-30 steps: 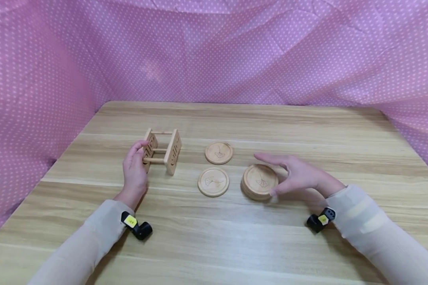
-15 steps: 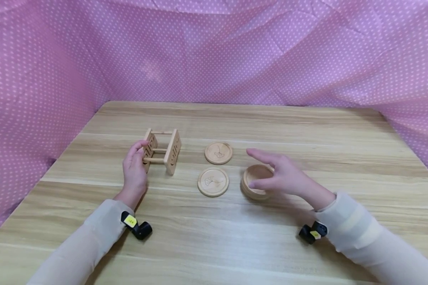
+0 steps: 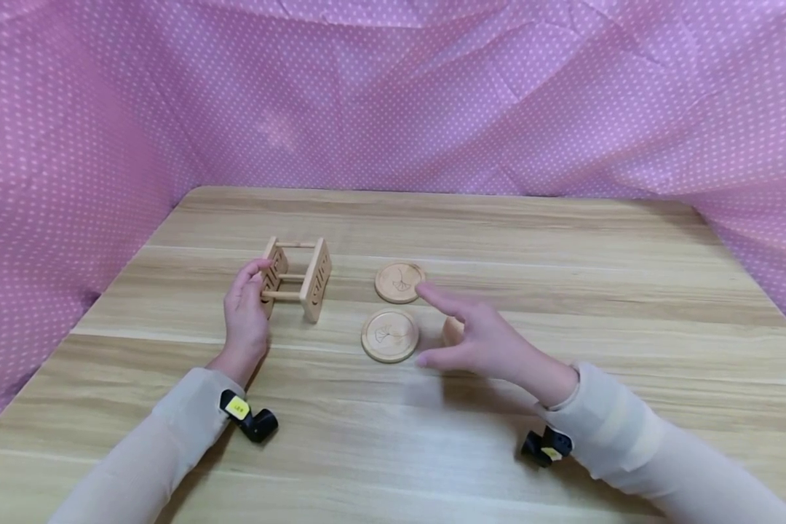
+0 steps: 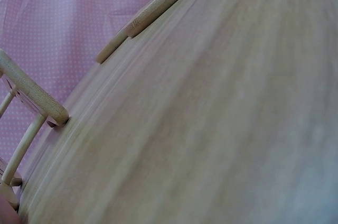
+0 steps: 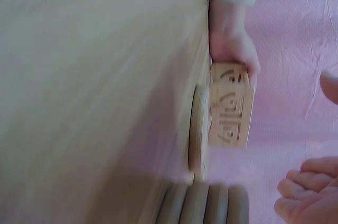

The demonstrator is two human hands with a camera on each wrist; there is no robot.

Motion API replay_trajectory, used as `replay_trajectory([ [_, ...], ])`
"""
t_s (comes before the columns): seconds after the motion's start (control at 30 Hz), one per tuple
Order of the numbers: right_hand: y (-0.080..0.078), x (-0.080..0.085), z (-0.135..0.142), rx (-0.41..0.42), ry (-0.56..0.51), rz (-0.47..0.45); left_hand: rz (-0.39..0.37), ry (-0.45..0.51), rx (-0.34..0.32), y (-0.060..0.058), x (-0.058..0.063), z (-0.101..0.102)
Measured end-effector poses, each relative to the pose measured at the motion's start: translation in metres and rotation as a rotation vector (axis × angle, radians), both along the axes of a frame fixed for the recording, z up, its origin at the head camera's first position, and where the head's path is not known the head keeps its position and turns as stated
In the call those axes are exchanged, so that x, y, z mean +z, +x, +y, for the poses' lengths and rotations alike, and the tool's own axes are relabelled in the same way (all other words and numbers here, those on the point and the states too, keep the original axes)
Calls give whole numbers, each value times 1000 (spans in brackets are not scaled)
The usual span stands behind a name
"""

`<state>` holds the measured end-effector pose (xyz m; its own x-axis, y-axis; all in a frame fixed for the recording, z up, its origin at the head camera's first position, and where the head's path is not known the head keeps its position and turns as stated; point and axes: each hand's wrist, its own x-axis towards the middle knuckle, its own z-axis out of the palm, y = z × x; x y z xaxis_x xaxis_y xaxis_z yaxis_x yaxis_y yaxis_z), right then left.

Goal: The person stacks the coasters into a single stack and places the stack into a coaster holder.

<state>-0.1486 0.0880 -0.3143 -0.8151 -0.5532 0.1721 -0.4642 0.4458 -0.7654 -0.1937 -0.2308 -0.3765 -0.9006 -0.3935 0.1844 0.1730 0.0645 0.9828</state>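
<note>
At left in the head view, my left hand [image 3: 245, 316] grips the near-left panel of a small wooden coaster rack [image 3: 316, 282] with cut-out letters and thin crossbars. My right hand [image 3: 487, 340] hovers with thumb and fingers spread, holding nothing. Its fingertips come right up to two round wooden coasters with engraved ginkgo leaves: a back coaster [image 3: 399, 282] and a front coaster [image 3: 389, 335]. Beneath the right palm, mostly hidden, is a stack of coasters [image 3: 453, 332]. The right wrist view shows this stack [image 5: 206, 205] as several thick discs.
A wood-grain table [image 3: 367, 451] carries everything. Pink dotted cloth [image 3: 393, 94] hangs along its back and sides. A small black camera [image 3: 252, 418] sits on the left wrist and another camera [image 3: 545, 445] on the right.
My right hand has moved left from beside the coaster stack, passing over it toward the two single coasters. The left hand and the rack have stayed put.
</note>
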Motion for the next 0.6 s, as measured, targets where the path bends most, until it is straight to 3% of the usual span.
replay_trajectory([
  [0.3, 4, -9, -26, -22, 88, -128, -9, 0, 1, 0, 0, 0],
  [0.6, 1, -18, -46, -135, 87, -286, -9, -11, -3, 0, 0, 1],
])
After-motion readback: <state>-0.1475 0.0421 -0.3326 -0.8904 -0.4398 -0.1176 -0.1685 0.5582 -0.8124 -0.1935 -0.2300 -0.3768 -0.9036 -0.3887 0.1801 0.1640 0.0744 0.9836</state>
